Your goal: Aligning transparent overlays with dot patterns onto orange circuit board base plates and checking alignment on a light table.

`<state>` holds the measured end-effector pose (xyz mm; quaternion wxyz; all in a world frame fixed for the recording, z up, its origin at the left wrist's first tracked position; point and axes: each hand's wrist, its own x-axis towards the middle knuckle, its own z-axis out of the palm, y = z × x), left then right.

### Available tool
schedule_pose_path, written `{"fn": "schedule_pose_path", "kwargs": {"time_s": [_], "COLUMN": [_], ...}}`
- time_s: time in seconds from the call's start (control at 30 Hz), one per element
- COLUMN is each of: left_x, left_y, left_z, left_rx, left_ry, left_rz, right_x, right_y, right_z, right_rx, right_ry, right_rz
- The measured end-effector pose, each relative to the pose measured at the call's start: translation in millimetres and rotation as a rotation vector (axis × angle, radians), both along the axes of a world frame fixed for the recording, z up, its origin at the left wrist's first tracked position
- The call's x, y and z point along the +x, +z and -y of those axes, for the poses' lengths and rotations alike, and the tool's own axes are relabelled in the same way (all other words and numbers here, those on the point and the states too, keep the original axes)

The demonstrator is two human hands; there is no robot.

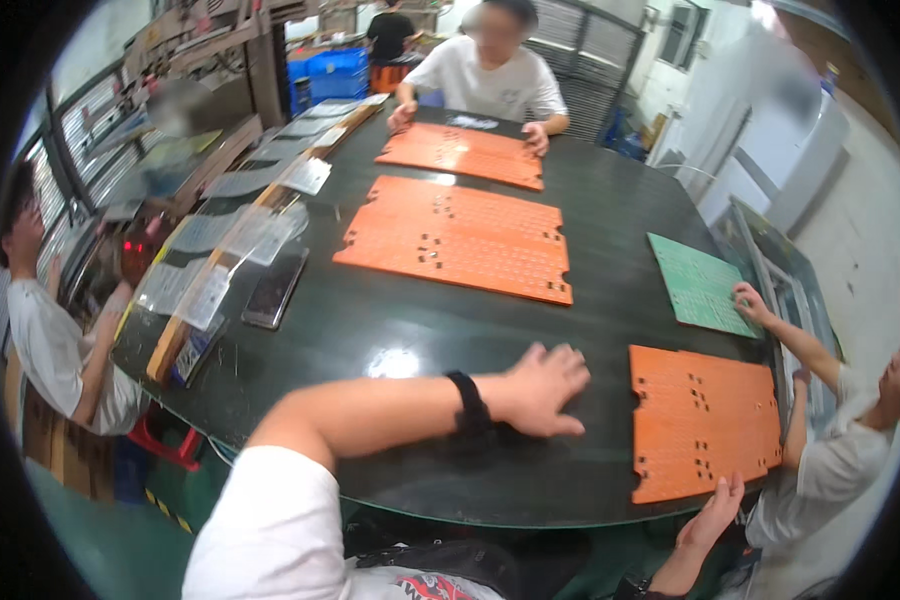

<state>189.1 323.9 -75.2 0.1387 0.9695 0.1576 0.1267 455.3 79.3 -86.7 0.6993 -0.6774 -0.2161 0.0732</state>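
My left hand [542,391], below a black wristband [470,405], is over the dark tabletop with its fingers spread and nothing in it. To its right lies an orange board [710,420] with rows of small marks, notched edges and small black pieces. My right hand [712,512] is at the near edge of this board, fingers stretched out; whether it touches the edge I cannot tell. A second orange board [460,240] lies flat beyond my left hand, near the middle of the table.
Across the dark table [400,330], a person holds another orange board [460,152] by its ends. At right, a co-worker's hand rests on a green board [698,283]. Clear plastic sheets [260,235], a wooden strip [185,318] and a phone [275,288] lie left. Another person sits at left.
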Motion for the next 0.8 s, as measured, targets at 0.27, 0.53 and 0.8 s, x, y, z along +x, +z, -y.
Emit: {"fn": "schedule_pose_path", "kwargs": {"time_s": [0.27,0.53,0.8], "left_x": [-202.7,-217.5,-226.8], "left_y": [-1.4,-22.1,-30.3], "left_z": [-142.2,-136.6,-15.6], "left_rx": [-0.086,-0.214,-0.013], "left_ry": [1.205,1.131,0.906], "left_rz": [-0.064,0.185,0.187], "right_x": [-88.5,-116.6,-129.8], "right_y": [69.6,19.6,19.4], "right_z": [-213.4,-346.9,-230.7], "right_rx": [-0.456,-0.728,-0.613], "right_ry": [1.006,0.874,0.892], "right_rz": [0.406,0.746,0.954]}}
